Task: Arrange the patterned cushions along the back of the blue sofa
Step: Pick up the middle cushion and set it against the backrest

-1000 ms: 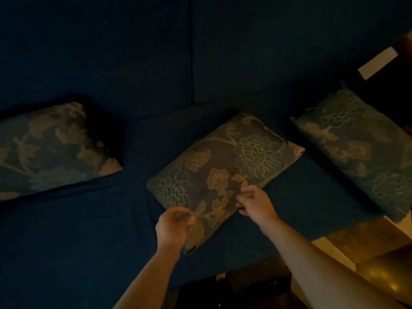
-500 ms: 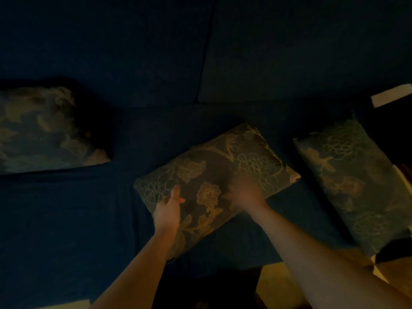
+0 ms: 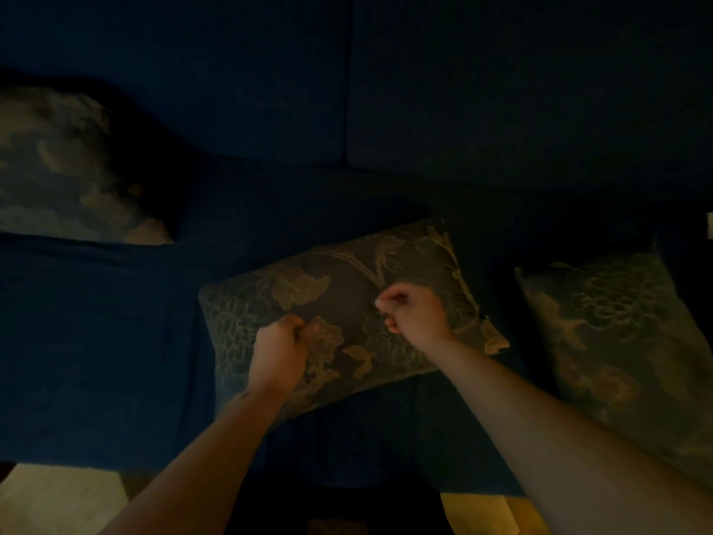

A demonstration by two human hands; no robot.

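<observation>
Three floral patterned cushions lie on the blue sofa seat [image 3: 96, 341] in dim light. The middle cushion [image 3: 347, 295] lies flat and tilted, a short way in front of the sofa back [image 3: 501, 90]. My left hand [image 3: 279, 355] is fisted on the fabric near its front left part. My right hand [image 3: 414, 312] is fisted on the fabric near its right side. A second cushion [image 3: 65, 167] leans at the far left against the back. A third cushion [image 3: 625, 341] lies at the right end of the seat.
A seam [image 3: 349, 90] splits the sofa back into two panels. Pale floor [image 3: 58, 500] shows below the seat's front edge at lower left and at lower middle. A small white object [image 3: 709, 225] sits at the right edge.
Both hands moved from the cushion's front edge onto its top and closed into fists gripping the fabric. The cushion has turned a little, lying more level.
</observation>
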